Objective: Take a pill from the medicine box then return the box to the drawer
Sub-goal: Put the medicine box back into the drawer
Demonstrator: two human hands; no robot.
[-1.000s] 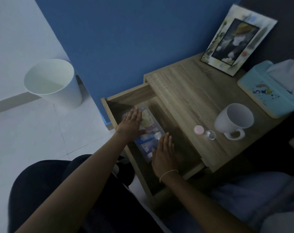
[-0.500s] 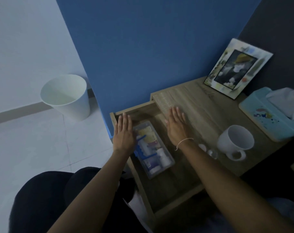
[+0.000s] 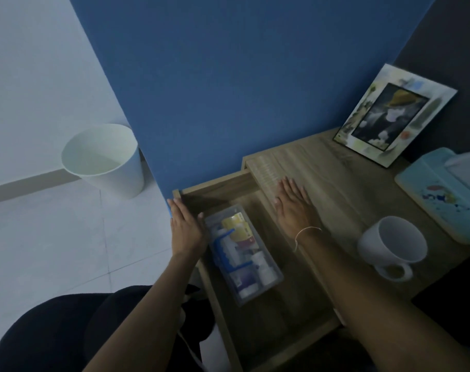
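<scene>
The left hand (image 3: 186, 229) lies flat and spread on the drawer's (image 3: 279, 310) outer wall, the medicine box (image 3: 243, 253) sits inside it, so both palms, the right hand (image 3: 292, 208) spread on the worktop (image 3: 343, 183), should push evenly.

The drawer (image 3: 258, 312) stands pulled out from the left side of the bedside table (image 3: 333, 167). The medicine box (image 3: 243, 253) lies inside the drawer, toward its left wall. The left hand (image 3: 186, 228) rests flat on the drawer's left wall, just left of the box. The right hand (image 3: 294, 208) lies flat on the table's left edge, right of the box. On the tabletop, the mug (image 3: 392, 245) sits near the front, right of the right hand. The picture frame (image 3: 395, 114) leans at the back. The tissue box (image 3: 440, 197) sits at the far right, behind the mug. On the floor, left of the drawer and further back, stands the wastebasket (image 3: 105, 159).
</scene>
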